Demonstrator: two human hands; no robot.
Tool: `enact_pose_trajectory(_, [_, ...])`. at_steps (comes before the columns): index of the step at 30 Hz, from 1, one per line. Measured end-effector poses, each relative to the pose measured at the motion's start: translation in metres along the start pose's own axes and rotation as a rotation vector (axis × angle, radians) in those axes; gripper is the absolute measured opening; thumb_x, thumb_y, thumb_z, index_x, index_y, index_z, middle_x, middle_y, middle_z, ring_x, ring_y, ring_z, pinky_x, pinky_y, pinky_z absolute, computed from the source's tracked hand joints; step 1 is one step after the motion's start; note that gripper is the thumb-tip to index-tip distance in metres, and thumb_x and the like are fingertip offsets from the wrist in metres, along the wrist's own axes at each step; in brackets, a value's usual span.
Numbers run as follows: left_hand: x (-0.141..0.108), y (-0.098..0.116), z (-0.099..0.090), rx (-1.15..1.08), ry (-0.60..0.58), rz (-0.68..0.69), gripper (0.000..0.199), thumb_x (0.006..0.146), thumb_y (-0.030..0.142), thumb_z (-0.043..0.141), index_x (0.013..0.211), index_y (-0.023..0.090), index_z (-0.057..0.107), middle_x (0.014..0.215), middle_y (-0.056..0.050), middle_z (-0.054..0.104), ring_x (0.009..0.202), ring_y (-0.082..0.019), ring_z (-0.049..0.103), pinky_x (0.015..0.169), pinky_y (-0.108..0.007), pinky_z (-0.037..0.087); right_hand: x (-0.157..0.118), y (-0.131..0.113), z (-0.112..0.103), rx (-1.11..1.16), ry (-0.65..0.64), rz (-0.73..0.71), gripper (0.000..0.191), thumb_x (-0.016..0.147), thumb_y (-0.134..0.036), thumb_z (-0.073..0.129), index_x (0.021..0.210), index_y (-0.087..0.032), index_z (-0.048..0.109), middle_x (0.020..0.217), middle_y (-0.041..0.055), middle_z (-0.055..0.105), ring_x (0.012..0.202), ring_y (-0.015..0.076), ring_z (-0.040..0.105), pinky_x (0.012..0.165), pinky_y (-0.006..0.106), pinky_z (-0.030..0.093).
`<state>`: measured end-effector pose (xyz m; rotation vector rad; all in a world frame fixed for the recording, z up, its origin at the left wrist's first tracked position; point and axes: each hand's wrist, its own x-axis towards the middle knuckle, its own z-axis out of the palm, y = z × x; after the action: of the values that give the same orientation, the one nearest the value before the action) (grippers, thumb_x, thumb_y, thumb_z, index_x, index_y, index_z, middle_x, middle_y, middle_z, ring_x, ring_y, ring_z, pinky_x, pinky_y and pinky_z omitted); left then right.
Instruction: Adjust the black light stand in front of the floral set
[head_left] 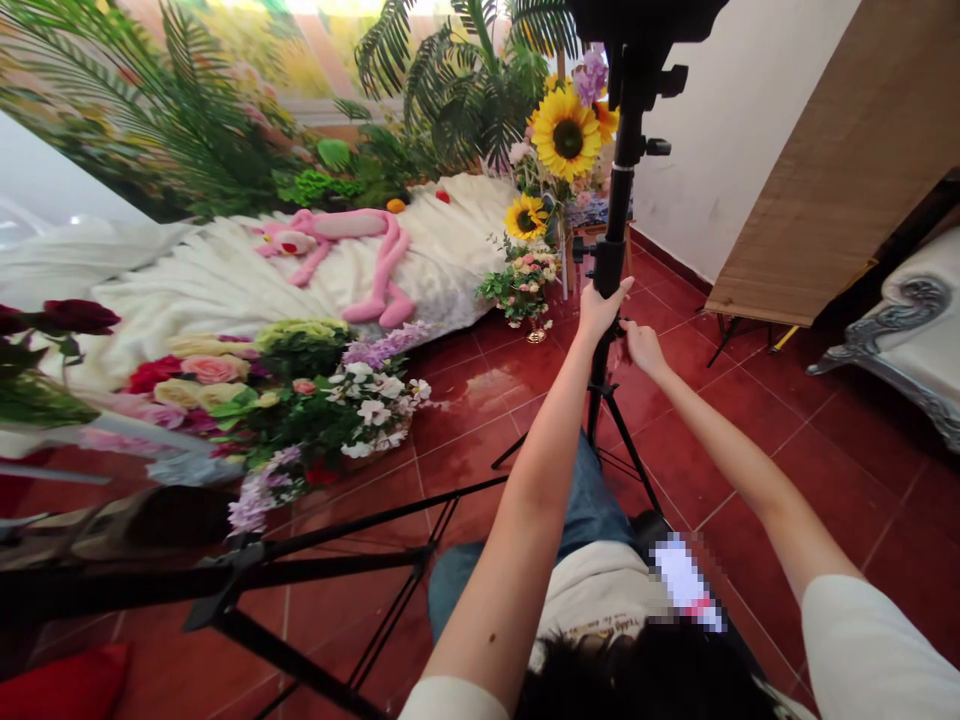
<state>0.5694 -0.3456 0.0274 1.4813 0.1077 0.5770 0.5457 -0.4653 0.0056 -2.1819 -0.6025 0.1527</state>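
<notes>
A black light stand point(619, 205) rises upright in front of me, with several clamp knobs along its pole and a dark head at the top edge of the view. My left hand point(602, 310) is closed around the pole, just beneath a thick collar. Slightly lower and to the right, my right hand point(643, 347) has its fingers bent and pinched at a locking knob on the pole's side; the knob is mostly hidden by the fingers. Below both hands, the stand's legs point(630, 440) spread onto the red tiled floor.
Another black stand point(330, 562) lies across the lower left. Artificial flowers point(315, 400) and a white draped platform point(457, 240) with a pink plush toy point(360, 225) fill the left. Sunflowers point(568, 137) stand behind the pole. A brown panel point(832, 170) and ornate sofa point(919, 320) are right.
</notes>
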Motion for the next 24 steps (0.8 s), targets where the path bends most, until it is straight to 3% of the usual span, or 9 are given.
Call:
enact_pose_trajectory(5, [-0.001, 0.003, 0.0, -0.008, 0.009, -0.019, 0.036, 0.067, 0.043, 0.084, 0.065, 0.018, 0.059, 0.062, 0.0, 0.062, 0.062, -0.011, 0.058, 0.064, -0.026, 0.044, -0.003, -0.019, 0.026, 0.706, 0.034, 0.18, 0.054, 0.098, -0.05, 0.011, 0.056, -0.026, 0.035, 0.043, 0.0016, 0.041, 0.041, 0.0149, 0.037, 0.048, 0.027, 0.038])
enact_pose_trajectory(9, [-0.001, 0.002, -0.001, 0.018, 0.011, -0.026, 0.036, 0.067, 0.045, 0.084, 0.066, 0.017, 0.061, 0.063, 0.0, 0.061, 0.063, -0.011, 0.058, 0.064, -0.026, 0.044, -0.008, -0.038, 0.034, 0.956, 0.206, 0.115, 0.034, 0.094, -0.038, 0.019, 0.063, -0.026, 0.018, 0.048, -0.0051, 0.02, 0.044, 0.015, 0.02, 0.049, 0.026, 0.032])
enact_pose_trajectory(11, [-0.001, 0.001, -0.001, 0.017, 0.005, -0.018, 0.037, 0.067, 0.045, 0.084, 0.066, 0.017, 0.061, 0.063, 0.0, 0.062, 0.063, -0.011, 0.059, 0.064, -0.026, 0.044, -0.009, -0.039, 0.033, 0.973, 0.191, 0.102, 0.032, 0.094, -0.04, 0.019, 0.065, -0.025, 0.016, 0.05, -0.0056, 0.021, 0.045, 0.0145, 0.019, 0.049, 0.026, 0.03])
enact_pose_trajectory(15, [0.0, 0.0, 0.001, -0.014, 0.005, -0.004, 0.037, 0.068, 0.046, 0.084, 0.066, 0.018, 0.06, 0.063, -0.001, 0.062, 0.062, -0.011, 0.059, 0.063, -0.026, 0.044, -0.012, -0.023, 0.021, 0.708, 0.01, 0.22, 0.045, 0.095, -0.056, 0.013, 0.067, -0.026, 0.03, 0.055, -0.0008, 0.045, 0.046, 0.0137, 0.036, 0.049, 0.026, 0.035])
enact_pose_trajectory(17, [0.0, 0.0, 0.001, -0.02, 0.008, -0.008, 0.036, 0.068, 0.045, 0.084, 0.065, 0.018, 0.06, 0.062, 0.0, 0.062, 0.061, -0.011, 0.058, 0.062, -0.025, 0.043, -0.017, -0.015, 0.011, 0.413, 0.082, 0.198, 0.051, 0.095, -0.062, 0.017, 0.071, -0.025, 0.041, 0.063, 0.0036, 0.059, 0.053, 0.0161, 0.051, 0.054, 0.027, 0.042])
enact_pose_trajectory(20, [0.001, -0.001, 0.001, -0.017, 0.009, -0.002, 0.037, 0.068, 0.046, 0.084, 0.064, 0.018, 0.061, 0.062, 0.0, 0.062, 0.059, -0.011, 0.057, 0.06, -0.026, 0.043, -0.023, -0.012, -0.006, -0.154, 0.245, 0.04, 0.049, 0.092, -0.065, 0.038, 0.08, -0.022, 0.057, 0.075, 0.0075, 0.068, 0.072, 0.0227, 0.064, 0.064, 0.03, 0.044])
enact_pose_trajectory(22, [0.001, -0.002, 0.001, -0.015, 0.01, 0.002, 0.037, 0.066, 0.047, 0.084, 0.064, 0.018, 0.061, 0.062, -0.001, 0.062, 0.059, -0.011, 0.057, 0.06, -0.026, 0.043, -0.024, -0.015, -0.016, -0.435, 0.241, -0.04, 0.047, 0.091, -0.063, 0.044, 0.085, -0.021, 0.063, 0.078, 0.0087, 0.07, 0.078, 0.0256, 0.066, 0.066, 0.031, 0.041])
enact_pose_trajectory(24, [0.0, -0.001, 0.0, -0.017, 0.014, 0.001, 0.038, 0.066, 0.048, 0.085, 0.063, 0.018, 0.061, 0.062, -0.001, 0.062, 0.059, -0.01, 0.057, 0.06, -0.025, 0.043, -0.02, -0.019, -0.024, -0.579, 0.192, -0.085, 0.046, 0.093, -0.058, 0.043, 0.087, -0.019, 0.067, 0.079, 0.0096, 0.071, 0.079, 0.0258, 0.067, 0.065, 0.03, 0.038])
